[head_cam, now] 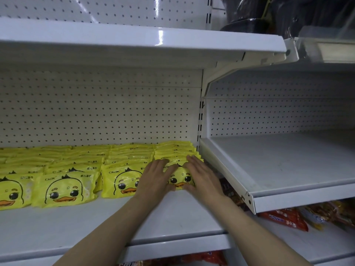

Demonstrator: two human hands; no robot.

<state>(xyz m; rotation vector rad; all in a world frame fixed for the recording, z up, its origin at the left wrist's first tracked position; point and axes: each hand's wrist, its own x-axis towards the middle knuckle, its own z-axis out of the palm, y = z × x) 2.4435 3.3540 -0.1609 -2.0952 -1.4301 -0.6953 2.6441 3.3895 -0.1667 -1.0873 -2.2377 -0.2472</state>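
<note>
Several yellow packs of wet wipes with a duck face stand in rows on a white shop shelf point(80, 223). The front pack of the rightmost row point(180, 178) sits between my two hands. My left hand point(155, 179) lies on its left side with fingers spread over the top. My right hand point(199, 175) rests against its right side, fingers straight and pointing back over the row, thumb under the front edge. The neighbouring front pack point(123, 183) stands just left of my left hand.
A white pegboard point(99, 112) backs the shelf, and another shelf point(134, 41) hangs overhead. To the right is a bare white shelf point(284, 166). Red snack bags point(286, 219) lie below it. Dark plastic-wrapped goods point(269, 14) sit at the top right.
</note>
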